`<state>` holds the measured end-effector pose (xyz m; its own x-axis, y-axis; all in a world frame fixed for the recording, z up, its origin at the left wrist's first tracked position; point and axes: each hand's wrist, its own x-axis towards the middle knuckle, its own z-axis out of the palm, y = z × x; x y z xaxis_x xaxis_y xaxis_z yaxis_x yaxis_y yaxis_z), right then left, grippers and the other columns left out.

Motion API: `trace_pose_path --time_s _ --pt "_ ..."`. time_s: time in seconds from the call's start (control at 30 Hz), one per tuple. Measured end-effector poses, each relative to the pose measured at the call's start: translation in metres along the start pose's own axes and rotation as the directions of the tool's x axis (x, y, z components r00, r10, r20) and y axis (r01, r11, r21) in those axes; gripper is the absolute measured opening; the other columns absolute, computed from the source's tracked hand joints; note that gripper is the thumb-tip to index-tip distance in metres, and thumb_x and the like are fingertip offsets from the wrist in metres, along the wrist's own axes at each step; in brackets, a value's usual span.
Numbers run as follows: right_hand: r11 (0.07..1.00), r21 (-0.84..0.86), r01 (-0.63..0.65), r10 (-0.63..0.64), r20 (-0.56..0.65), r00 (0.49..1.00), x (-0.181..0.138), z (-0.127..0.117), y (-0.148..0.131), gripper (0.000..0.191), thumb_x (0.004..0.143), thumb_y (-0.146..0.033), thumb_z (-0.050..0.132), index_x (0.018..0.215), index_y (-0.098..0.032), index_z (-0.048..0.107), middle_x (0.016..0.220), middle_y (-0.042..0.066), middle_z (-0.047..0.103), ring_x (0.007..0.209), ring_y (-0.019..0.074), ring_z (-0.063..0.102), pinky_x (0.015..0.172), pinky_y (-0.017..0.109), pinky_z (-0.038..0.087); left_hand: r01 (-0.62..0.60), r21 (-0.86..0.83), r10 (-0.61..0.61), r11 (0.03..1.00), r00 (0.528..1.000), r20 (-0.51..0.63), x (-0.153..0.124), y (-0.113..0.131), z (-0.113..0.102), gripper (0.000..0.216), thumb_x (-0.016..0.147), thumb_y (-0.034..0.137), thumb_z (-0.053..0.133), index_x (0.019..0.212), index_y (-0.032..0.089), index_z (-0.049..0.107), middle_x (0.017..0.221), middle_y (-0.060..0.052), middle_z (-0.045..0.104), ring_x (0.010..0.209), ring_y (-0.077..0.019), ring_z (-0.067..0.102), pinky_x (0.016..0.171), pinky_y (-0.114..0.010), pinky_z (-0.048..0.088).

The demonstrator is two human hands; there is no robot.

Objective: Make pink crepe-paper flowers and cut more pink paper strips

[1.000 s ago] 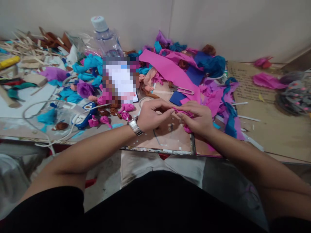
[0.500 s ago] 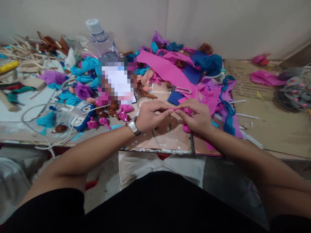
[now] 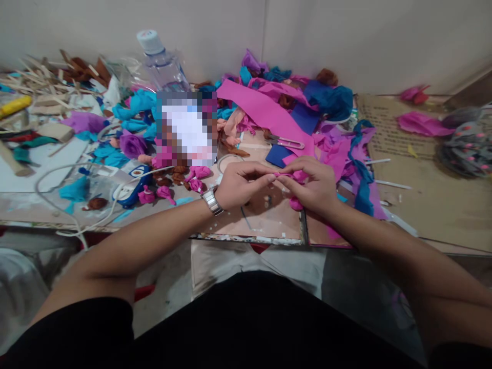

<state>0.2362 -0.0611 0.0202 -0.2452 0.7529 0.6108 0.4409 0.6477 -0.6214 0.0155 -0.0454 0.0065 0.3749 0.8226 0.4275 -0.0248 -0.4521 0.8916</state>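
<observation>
My left hand (image 3: pixel 246 183) and my right hand (image 3: pixel 313 185) meet over the table, thumbs and fingertips pinching one small piece of pink crepe paper (image 3: pixel 289 175) between them. Most of that piece is hidden by my fingers. Below my right hand lies a pink paper ball (image 3: pixel 295 204), partly covered by the palm. Just beyond my hands, thread snips (image 3: pixel 286 142) rest on a long pink paper strip (image 3: pixel 265 110). A dark blue paper piece (image 3: pixel 277 155) sits under that strip's near edge. Several knotted pink paper pieces (image 3: pixel 198 177) lie left of my left wrist.
A water bottle (image 3: pixel 164 64) stands at the back left, behind a blurred-out phone. A blue and white power strip (image 3: pixel 131 187) with a white cable lies at left. Wooden sticks (image 3: pixel 42 77) are heaped far left. Cardboard (image 3: pixel 415 205) covers the right side, with a grey woven item (image 3: pixel 467 143) on it.
The view has shifted very slightly. Both hands keep their pinch on the pink crepe paper, with no clear movement otherwise.
</observation>
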Motion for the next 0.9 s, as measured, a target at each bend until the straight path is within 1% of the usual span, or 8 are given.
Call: trace_pose_path --time_s 0.07,0.17,0.3,0.4,0.5,0.57,0.73,0.9 --pt "1.000 -0.004 0.005 -0.005 -0.002 1.000 0.000 0.000 0.001 0.013 0.092 -0.040 0.081 0.091 -0.027 0.079 0.088 0.004 0.080 0.086 0.0247 0.076 0.085 0.045 0.060 0.036 -0.048 -0.035 0.998 0.999 0.035 0.000 -0.002 0.000 0.025 0.094 0.040 0.079 0.101 0.016 0.085 0.090 -0.008 0.083 0.072 -0.0115 0.074 0.067 -0.020 0.059" --pt "0.998 0.016 0.063 -0.063 -0.001 0.998 0.000 0.002 0.004 0.011 0.093 -0.039 0.081 0.092 -0.029 0.078 0.087 0.003 0.080 0.086 0.0246 0.076 0.085 0.046 0.060 0.092 -0.074 -0.086 0.993 0.993 0.079 0.001 -0.003 -0.001 0.029 0.095 0.043 0.076 0.101 0.015 0.084 0.088 -0.008 0.082 0.069 -0.0112 0.073 0.066 -0.020 0.059" --pt "0.992 0.063 0.106 -0.105 -0.014 0.994 -0.001 0.005 0.007 0.005 0.093 -0.033 0.082 0.093 -0.032 0.077 0.086 0.002 0.081 0.085 0.0251 0.075 0.083 0.049 0.060 0.097 -0.046 -0.093 0.994 0.992 0.082 0.001 -0.005 0.000 0.035 0.095 0.047 0.076 0.101 0.014 0.084 0.091 -0.010 0.083 0.070 -0.0122 0.074 0.066 -0.021 0.060" --pt "0.994 0.088 0.065 -0.063 -0.024 0.998 -0.003 0.007 0.007 0.007 0.092 -0.033 0.083 0.092 -0.032 0.076 0.087 0.003 0.081 0.085 0.0256 0.075 0.081 0.050 0.061 0.066 0.001 -0.065 0.998 0.996 0.056 0.001 -0.005 0.001 0.037 0.094 0.049 0.076 0.102 0.015 0.084 0.094 -0.011 0.083 0.073 -0.0141 0.075 0.067 -0.023 0.060" --pt "0.995 0.100 0.016 -0.013 -0.032 0.999 -0.004 0.007 0.005 0.008 0.091 -0.035 0.083 0.089 -0.033 0.076 0.088 0.003 0.080 0.086 0.0262 0.076 0.083 0.052 0.063 -0.010 0.038 0.008 0.999 0.999 0.048 0.000 -0.004 0.001 0.033 0.095 0.046 0.076 0.107 0.017 0.085 0.096 -0.011 0.084 0.082 -0.0167 0.079 0.075 -0.025 0.062" --pt "0.995 0.105 -0.005 0.010 -0.044 0.999 -0.004 0.007 0.002 0.010 0.091 -0.037 0.083 0.087 -0.032 0.076 0.088 0.003 0.080 0.087 0.0268 0.076 0.084 0.053 0.063 -0.035 0.030 0.034 0.999 0.998 0.060 0.000 -0.003 0.001 0.030 0.095 0.044 0.076 0.109 0.019 0.085 0.098 -0.011 0.084 0.084 -0.0170 0.079 0.077 -0.025 0.063" --pt "0.993 0.113 -0.036 0.044 -0.069 0.997 -0.004 0.005 -0.004 0.014 0.090 -0.040 0.084 0.086 -0.029 0.075 0.088 0.005 0.079 0.088 0.0269 0.075 0.086 0.052 0.063 -0.021 -0.016 0.021 1.000 0.999 0.046 0.001 -0.004 0.003 0.029 0.093 0.044 0.079 0.109 0.021 0.086 0.096 -0.010 0.084 0.081 -0.0164 0.079 0.073 -0.025 0.063" --pt "0.989 0.140 -0.048 0.055 -0.048 0.997 -0.004 0.005 -0.003 0.011 0.089 -0.038 0.085 0.086 -0.032 0.076 0.087 0.004 0.079 0.086 0.0262 0.074 0.083 0.052 0.063 -0.046 0.003 0.046 0.999 0.999 0.015 0.000 -0.005 0.002 0.027 0.094 0.042 0.078 0.111 0.022 0.085 0.102 -0.011 0.084 0.082 -0.0152 0.078 0.075 -0.026 0.063"
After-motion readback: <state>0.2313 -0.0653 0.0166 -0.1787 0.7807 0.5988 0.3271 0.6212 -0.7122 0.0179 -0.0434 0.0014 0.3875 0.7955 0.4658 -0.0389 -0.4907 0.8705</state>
